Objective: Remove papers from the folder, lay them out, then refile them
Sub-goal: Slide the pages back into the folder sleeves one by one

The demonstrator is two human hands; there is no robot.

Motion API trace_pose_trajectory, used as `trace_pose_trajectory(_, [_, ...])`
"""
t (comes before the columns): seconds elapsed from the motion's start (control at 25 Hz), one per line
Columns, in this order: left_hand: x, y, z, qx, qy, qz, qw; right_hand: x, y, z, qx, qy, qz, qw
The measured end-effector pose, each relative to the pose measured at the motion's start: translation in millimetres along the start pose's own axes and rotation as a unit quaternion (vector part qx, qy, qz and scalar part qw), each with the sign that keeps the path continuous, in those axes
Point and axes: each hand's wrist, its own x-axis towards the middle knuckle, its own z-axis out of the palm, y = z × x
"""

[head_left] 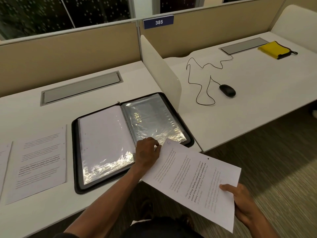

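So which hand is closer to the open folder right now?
Left. The left hand rests on the folder at the bottom of its right-hand sleeve page; the right hand is off the desk edge, holding a printed sheet.

My right hand (243,201) holds a printed sheet (192,179); my left hand (147,152) rests on the open folder (120,134) on the tabletop (51,200).

My left hand (147,152) covers the folder's (132,140) lower spine, and its fingertips are too blurred to read a grip. The far-left sheet (4,162) runs off the frame's edge. Print on the page (193,182) I hold is illegible.
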Motion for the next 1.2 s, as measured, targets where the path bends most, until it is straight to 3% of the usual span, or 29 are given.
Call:
trace_pose_trajectory(0.84, [6.3,-6.7,13.8,0.047,-0.015,0.002,0.999,-17.7,11.0,5.0,-0.011,0.036,-0.004,0.999])
trace_pose_trajectory(1.2, [3.6,-6.3,16.2,0.026,-0.011,0.033,0.999,-12.1,13.5,10.1,0.04,0.078,-0.031,0.996])
